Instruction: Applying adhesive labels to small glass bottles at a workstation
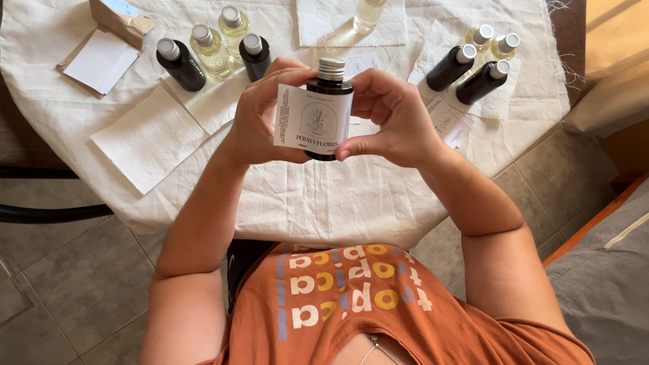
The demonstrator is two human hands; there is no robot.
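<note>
A dark bottle (329, 111) with a silver cap and a white label is being held upright above the bench (324, 196), which is draped in a white cloth. The left hand (260, 115) and right hand (392, 118) are both closing their grip on it from either side. Behind it, 4 capped bottles (213, 51) are standing at left and 4 more bottles (480, 57) are lying on paper towels at right.
</note>
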